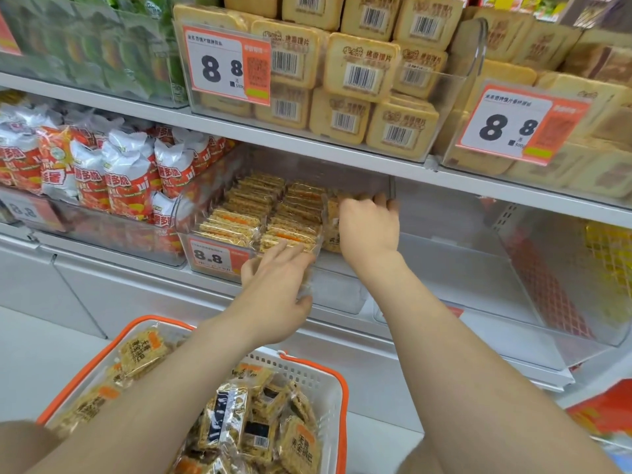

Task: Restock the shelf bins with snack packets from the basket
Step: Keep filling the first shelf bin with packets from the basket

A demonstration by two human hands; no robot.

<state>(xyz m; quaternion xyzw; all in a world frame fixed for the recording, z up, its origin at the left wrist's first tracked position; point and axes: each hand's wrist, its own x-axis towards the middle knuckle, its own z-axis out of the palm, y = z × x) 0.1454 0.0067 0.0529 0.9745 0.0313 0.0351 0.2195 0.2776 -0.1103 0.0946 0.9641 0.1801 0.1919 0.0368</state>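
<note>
Right hand (369, 227) curled inside the shelf bin (338, 292), left hand (277, 289) flat

My right fingers hook over upright snack packets (331, 217) at the bin's right side; I cannot tell whether they pinch one. My left fingers lie straight against the front row. More packets wait in the basket (321, 378). They look light, crinkly, slick and brittle inside, so I'd grip the edges, not the faces.

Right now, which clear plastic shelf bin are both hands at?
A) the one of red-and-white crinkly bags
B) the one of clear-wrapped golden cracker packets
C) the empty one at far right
B: the right hand curls over the clear-wrapped golden cracker packets, and the left hand is at the front of that clear plastic bin.
</note>
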